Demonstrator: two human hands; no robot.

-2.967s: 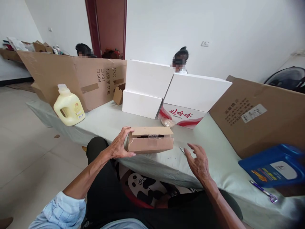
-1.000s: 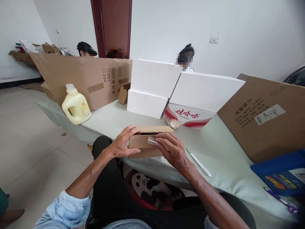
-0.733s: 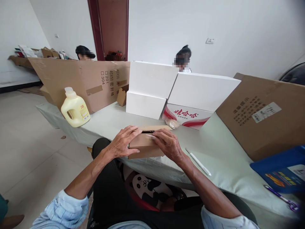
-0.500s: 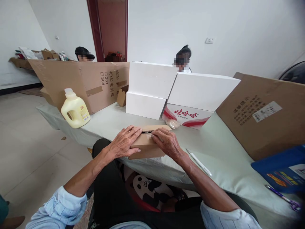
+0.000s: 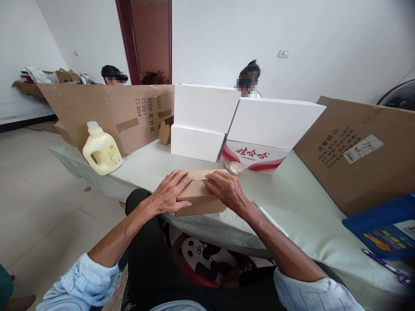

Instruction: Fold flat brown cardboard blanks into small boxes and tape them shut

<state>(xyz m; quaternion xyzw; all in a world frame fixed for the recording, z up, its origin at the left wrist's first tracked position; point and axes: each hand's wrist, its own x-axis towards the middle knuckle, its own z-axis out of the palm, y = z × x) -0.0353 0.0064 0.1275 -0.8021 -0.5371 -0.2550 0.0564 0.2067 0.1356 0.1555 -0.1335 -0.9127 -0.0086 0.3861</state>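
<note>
A small brown cardboard box sits at the table's near edge, in front of my lap. Across its left end lies my left hand, gripping it with fingers over the top and the thumb along the front face. My right hand is on the right part of the lid, fingers curled and pressed together at the seam between the top flaps. The fingertips hide that spot, and any small thing between them cannot be made out. The flaps look nearly level with each other.
White boxes are stacked behind, with a clear plastic bundle before them. A yellow jug stands left. To the right lie a white pen-like tool, a blue container and purple scissors. Large cardboard sheets flank the table; two people sit beyond.
The dark gap between the box's top flaps has closed to a thin seam. My right hand has shifted slightly over the lid; my left hand stays put.
</note>
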